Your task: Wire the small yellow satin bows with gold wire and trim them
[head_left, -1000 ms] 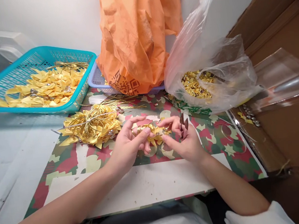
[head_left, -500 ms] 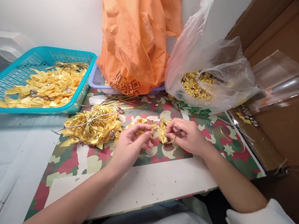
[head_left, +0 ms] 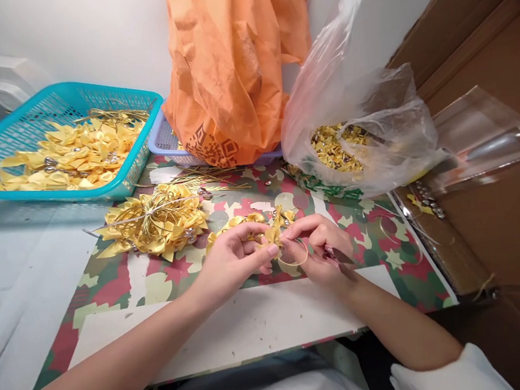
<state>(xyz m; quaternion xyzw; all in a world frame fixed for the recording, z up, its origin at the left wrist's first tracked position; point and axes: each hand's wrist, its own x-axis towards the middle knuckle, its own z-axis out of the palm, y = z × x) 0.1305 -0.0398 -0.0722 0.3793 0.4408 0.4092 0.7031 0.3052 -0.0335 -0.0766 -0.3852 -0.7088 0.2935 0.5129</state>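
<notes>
At the far left, yellow bows [head_left: 81, 152] are held in a turquoise basket [head_left: 57, 193]; nearer, a tied bundle [head_left: 172, 212] is laid on the patterned mat [head_left: 113, 289]. Near the middle, a single bow [head_left: 273, 235] is pinched above the mat by the left hand [head_left: 233, 257], thumb and fingers nearly closed. Just to the right, a thin gold loop [head_left: 295, 264] is seen by the gathered fingertips of the right hand [head_left: 322, 244], and a dark-bladed tool [head_left: 341, 256] is held in its half-curled palm. Farther right, a clear plastic bag [head_left: 404, 135] is seen
</notes>
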